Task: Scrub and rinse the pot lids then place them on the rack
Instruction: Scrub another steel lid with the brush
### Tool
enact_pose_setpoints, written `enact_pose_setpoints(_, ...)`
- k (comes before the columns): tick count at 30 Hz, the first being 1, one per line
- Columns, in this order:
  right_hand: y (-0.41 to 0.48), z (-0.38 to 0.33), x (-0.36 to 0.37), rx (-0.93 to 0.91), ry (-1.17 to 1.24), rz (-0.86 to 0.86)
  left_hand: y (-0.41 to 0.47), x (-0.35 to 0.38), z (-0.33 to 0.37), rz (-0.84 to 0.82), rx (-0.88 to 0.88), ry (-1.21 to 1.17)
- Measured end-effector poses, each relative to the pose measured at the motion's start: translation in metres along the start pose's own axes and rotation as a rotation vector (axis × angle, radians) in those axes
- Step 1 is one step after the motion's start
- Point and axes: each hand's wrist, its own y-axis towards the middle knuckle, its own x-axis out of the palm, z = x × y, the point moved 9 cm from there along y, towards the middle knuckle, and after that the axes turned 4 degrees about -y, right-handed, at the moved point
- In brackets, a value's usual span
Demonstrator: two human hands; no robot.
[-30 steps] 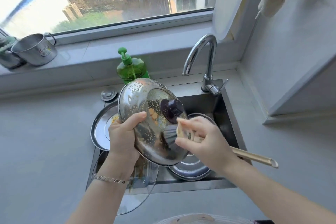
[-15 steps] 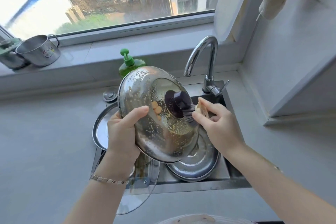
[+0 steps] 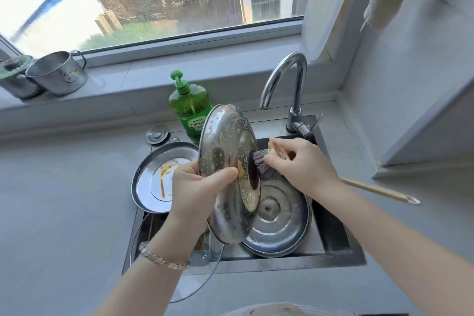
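Our left hand (image 3: 197,192) grips the steel pot lid (image 3: 223,161) by its left rim, thumb curled over the domed top and fingers behind it. Our right hand (image 3: 302,164) is closed round the brush (image 3: 260,161) close to its head, and the wooden handle (image 3: 379,191) sticks out past the wrist toward the right. The dark bristles press against the lid just beside its dark knob (image 3: 254,172).

We hold the lid almost on edge above the middle of the sink (image 3: 282,267), its speckled, soapy top turned to the right. Below it, a second steel lid (image 3: 279,220) lies in the basin with its hollow side up. A glass lid (image 3: 189,282) sits at the sink's near left corner and hangs out over the near rim. A shallow steel dish (image 3: 159,177) smeared with orange rests across the sink's left edge, partly on the counter (image 3: 51,213).

At the far edge stand a green soap bottle (image 3: 191,108) with a pump and, to its left, a round metal plug (image 3: 157,134). The curved tap (image 3: 289,84) rises at the far right corner. On the sill at the far left sits a steel mug (image 3: 57,74). We wear a bracelet (image 3: 161,256) on the left wrist.
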Motion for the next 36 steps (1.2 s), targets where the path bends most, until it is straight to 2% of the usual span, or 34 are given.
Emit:
enact_pose_setpoints(2, 0.005, 0.018, 0.01, 0.147, 0.383, -0.105, 0.001, -0.005, -0.006, -0.006, -0.035, -0.048)
enact_pose_setpoints(4, -0.004, 0.037, 0.021, 0.315, 0.6, -0.137, 0.001, -0.012, -0.015, 0.032, -0.103, -0.159)
enact_pose_setpoints(5, -0.009, 0.042, 0.024, 0.356, 0.668, -0.101, 0.001, -0.014, -0.02, 0.049, -0.135, -0.197)
enact_pose_setpoints(7, -0.018, 0.043, 0.022, 0.31, 0.761, 0.051, -0.002, -0.014, -0.024, 0.083, -0.168, -0.217)
enact_pose_setpoints(9, -0.029, 0.04, 0.014, 0.201, 0.658, 0.252, -0.004, -0.011, -0.025, 0.113, -0.174, -0.211)
enact_pose_setpoints(12, -0.045, 0.008, -0.006, -0.106, 0.197, 0.529, -0.004, -0.004, -0.021, 0.141, -0.118, -0.134)
enact_pose_setpoints(14, -0.046, -0.01, -0.005, -0.216, -0.08, 0.568, -0.003, -0.001, -0.015, 0.133, -0.039, -0.031)
enact_pose_setpoints(16, -0.032, -0.005, -0.005, -0.091, -0.106, 0.431, -0.005, 0.002, -0.009, 0.105, 0.018, 0.027)
enact_pose_setpoints(17, -0.023, 0.002, 0.0, -0.02, -0.039, 0.307, -0.005, 0.003, -0.006, 0.094, 0.029, 0.043)
enact_pose_setpoints(20, 0.0, 0.037, 0.016, 0.214, 0.406, 0.011, -0.001, -0.007, -0.007, 0.108, -0.03, 0.009)
enact_pose_setpoints(22, -0.002, 0.058, 0.026, 0.396, 0.638, -0.067, 0.003, -0.016, -0.015, 0.123, -0.15, -0.12)
enact_pose_setpoints(23, -0.005, 0.063, 0.023, 0.397, 0.635, -0.029, 0.005, -0.018, -0.019, 0.109, -0.221, -0.175)
enact_pose_setpoints(25, -0.011, 0.059, 0.002, 0.254, 0.537, 0.151, 0.006, -0.018, -0.025, 0.073, -0.357, -0.224)
enact_pose_setpoints(27, -0.018, 0.042, -0.013, 0.149, 0.565, 0.195, 0.008, -0.019, -0.028, 0.067, -0.418, -0.201)
enact_pose_setpoints(33, -0.012, 0.001, 0.004, -0.004, 0.441, -0.128, 0.013, -0.006, -0.034, -0.041, -0.57, -0.195)
enact_pose_setpoints(36, -0.01, -0.003, 0.008, -0.02, 0.398, -0.178, 0.02, -0.006, -0.033, -0.049, -0.613, -0.186)
